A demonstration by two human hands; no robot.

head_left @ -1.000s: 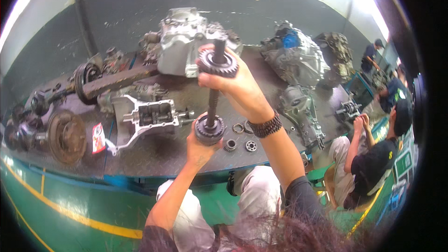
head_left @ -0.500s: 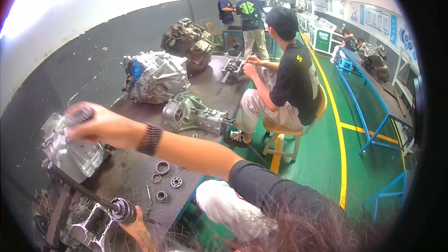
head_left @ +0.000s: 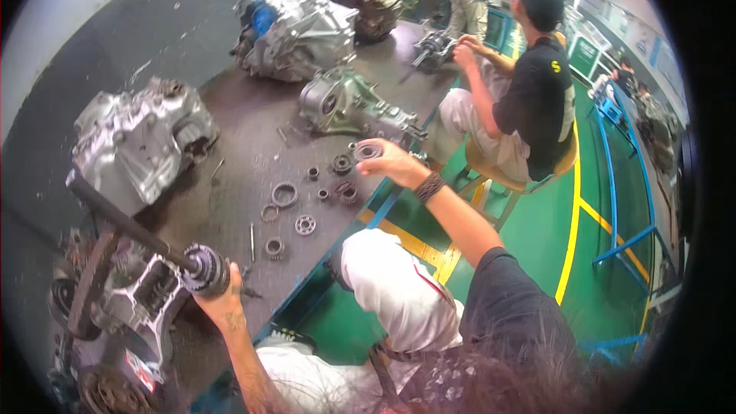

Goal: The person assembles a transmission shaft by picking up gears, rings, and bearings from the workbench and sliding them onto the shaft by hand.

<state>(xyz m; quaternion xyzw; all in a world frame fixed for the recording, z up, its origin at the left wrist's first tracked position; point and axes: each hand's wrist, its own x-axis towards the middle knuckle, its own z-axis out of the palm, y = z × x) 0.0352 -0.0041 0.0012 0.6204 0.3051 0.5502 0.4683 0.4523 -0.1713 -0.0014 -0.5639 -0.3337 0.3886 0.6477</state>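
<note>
My left hand (head_left: 225,297) is closed around the geared end of a shaft, gripping a round toothed gear cluster (head_left: 205,270). From it a long dark rod (head_left: 126,222) slants up and to the left. Below the rod sits an open metal housing (head_left: 157,303). My right hand (head_left: 397,164), with a dark bracelet at the wrist, is closed on a ring-shaped gear (head_left: 369,152) near the table's right edge. Beside and under it lie loose gears, among them a dark gear (head_left: 342,164), a large ring (head_left: 284,195) and a bearing (head_left: 305,225).
Large gearbox casings stand on the dark metal table (head_left: 230,134): a silver casing (head_left: 146,142), one with a blue part (head_left: 299,34), and a smaller casing (head_left: 353,103). A thin pin (head_left: 252,241) lies nearby. A seated co-worker (head_left: 533,100) handles parts at the right edge.
My right hand has swung from above the left casing across to the right, carrying the ring-shaped gear over the loose parts. My left hand still grips the geared shaft. The view has shifted.
</note>
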